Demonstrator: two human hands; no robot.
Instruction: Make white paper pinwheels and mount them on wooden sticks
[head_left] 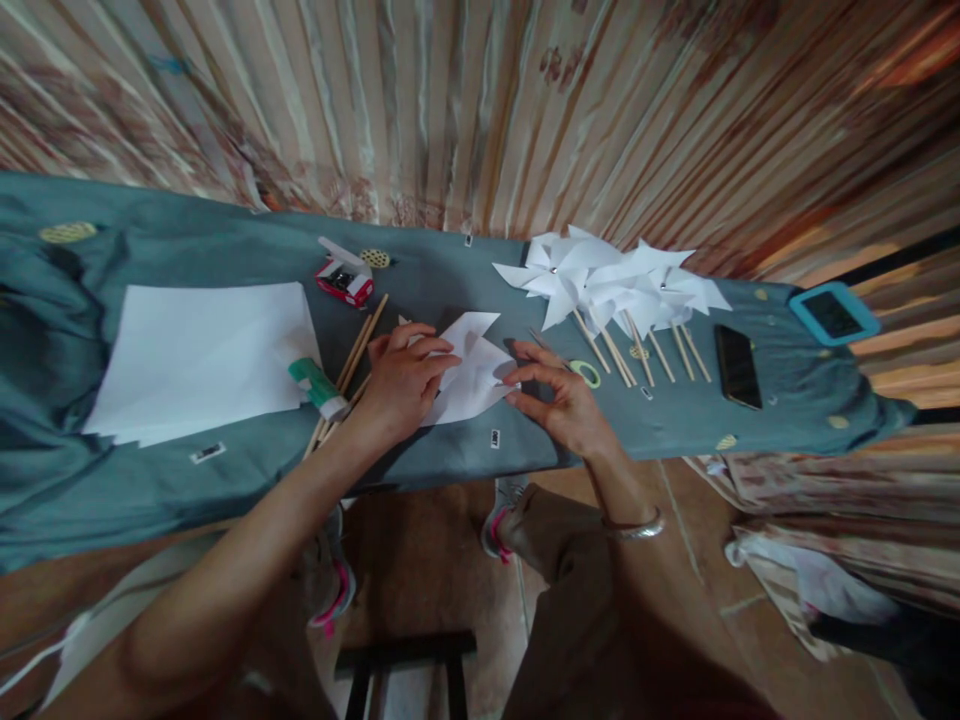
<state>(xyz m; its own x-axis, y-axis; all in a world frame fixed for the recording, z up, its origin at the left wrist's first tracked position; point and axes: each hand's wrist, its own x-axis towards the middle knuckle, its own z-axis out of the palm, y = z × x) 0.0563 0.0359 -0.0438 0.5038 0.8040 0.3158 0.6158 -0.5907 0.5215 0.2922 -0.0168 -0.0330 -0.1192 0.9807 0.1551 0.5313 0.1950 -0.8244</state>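
A white paper pinwheel [474, 368], its corners folded inward, lies on the cloth-covered table between my hands. My left hand [405, 382] holds its left side, fingers bent over the paper. At the right edge, my right hand [553, 398] pinches a paper tip between thumb and fingers. Just beyond that hand are scissors with pale green handles [585, 374], partly covered. Wooden sticks [358, 345] lie beside my left hand, near a green and white glue tube [318, 388]. Behind them stands a small open red box [345, 281] with dark contents.
A stack of white paper [206, 355] lies at left. Several finished pinwheels on sticks [600, 275] are piled at back right. Farther right are a black phone [738, 366] and a blue-framed device [834, 313]. A curtain [420, 110] hangs behind the table [420, 465].
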